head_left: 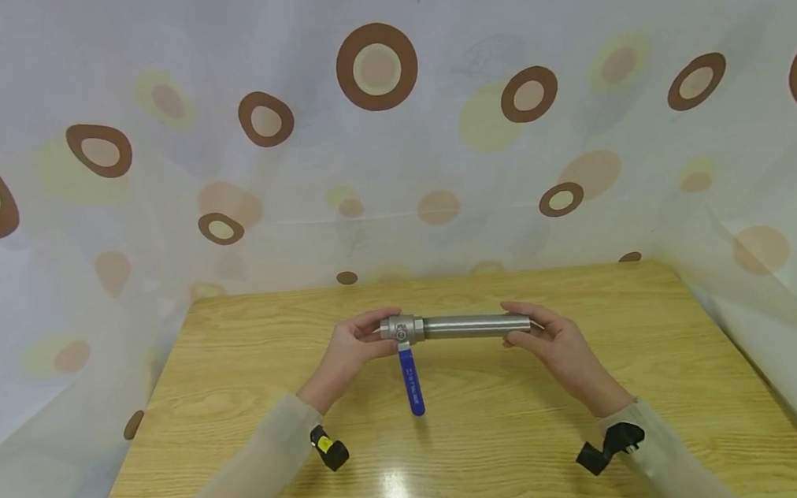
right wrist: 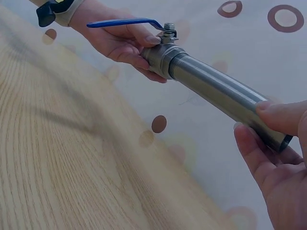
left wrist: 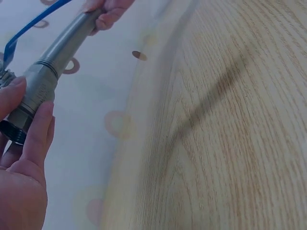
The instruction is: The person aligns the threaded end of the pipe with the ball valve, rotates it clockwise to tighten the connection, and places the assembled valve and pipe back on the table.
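A metal ball valve (head_left: pixel 408 328) with a blue lever handle (head_left: pixel 412 382) is joined to a straight steel pipe (head_left: pixel 472 325). My left hand (head_left: pixel 351 354) grips the valve body, thumb on the near side and fingers on the far side. The pipe's free end is pinched between the thumb and fingers of my right hand (head_left: pixel 557 350). Some thread (right wrist: pixel 176 64) shows where the pipe enters the valve. Both pieces are held level above the table, with the lever pointing toward me. The valve's open end (left wrist: pixel 13 132) faces left.
A wood-grain table (head_left: pixel 501 446) lies below the hands. White sheeting with brown and yellow circles (head_left: pixel 382 147) stands behind it and on both sides. Black wrist cameras (head_left: pixel 331 449) are strapped over the light sleeves (head_left: pixel 248 480).
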Demonstrator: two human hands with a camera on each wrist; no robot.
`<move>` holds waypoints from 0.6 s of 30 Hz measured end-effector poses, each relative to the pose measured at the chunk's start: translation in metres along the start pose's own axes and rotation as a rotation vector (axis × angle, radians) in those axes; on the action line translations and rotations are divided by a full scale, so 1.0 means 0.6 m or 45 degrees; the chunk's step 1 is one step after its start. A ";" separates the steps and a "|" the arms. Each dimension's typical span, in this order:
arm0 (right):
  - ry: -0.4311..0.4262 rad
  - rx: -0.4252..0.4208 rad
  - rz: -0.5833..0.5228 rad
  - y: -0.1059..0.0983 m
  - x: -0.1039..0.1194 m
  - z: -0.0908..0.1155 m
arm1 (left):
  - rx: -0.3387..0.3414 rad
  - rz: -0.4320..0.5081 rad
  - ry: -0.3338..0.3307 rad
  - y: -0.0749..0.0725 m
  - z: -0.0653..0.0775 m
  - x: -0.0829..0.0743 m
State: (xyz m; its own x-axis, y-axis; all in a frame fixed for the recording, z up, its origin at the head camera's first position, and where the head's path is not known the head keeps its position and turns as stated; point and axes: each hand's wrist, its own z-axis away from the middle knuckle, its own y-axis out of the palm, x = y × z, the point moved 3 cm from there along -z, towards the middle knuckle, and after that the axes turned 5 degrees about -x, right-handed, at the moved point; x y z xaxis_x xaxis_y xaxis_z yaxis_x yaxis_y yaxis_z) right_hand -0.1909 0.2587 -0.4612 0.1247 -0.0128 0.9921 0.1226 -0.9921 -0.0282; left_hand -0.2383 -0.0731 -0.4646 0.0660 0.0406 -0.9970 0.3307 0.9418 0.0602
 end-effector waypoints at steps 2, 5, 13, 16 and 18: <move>0.015 -0.003 0.010 -0.002 0.000 0.001 | 0.004 0.007 0.001 0.000 0.001 0.000; 0.011 -0.035 -0.024 -0.004 0.000 0.000 | 0.008 0.020 0.002 0.001 0.001 0.000; -0.014 -0.039 -0.050 -0.007 0.002 -0.002 | -0.012 0.031 0.007 0.002 -0.001 0.001; -0.004 -0.004 -0.040 -0.009 -0.001 -0.001 | -0.023 0.048 0.012 0.002 -0.001 0.002; 0.001 0.003 -0.039 -0.010 -0.002 -0.001 | -0.030 0.058 0.012 0.002 -0.001 0.002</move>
State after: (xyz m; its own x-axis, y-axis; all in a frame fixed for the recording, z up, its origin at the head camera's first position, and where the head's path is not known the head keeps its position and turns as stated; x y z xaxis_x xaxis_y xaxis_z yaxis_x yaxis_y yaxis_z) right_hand -0.1924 0.2643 -0.4624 0.1201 0.0173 0.9926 0.1290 -0.9916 0.0016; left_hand -0.2385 -0.0716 -0.4659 0.0712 0.0865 -0.9937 0.3055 0.9465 0.1043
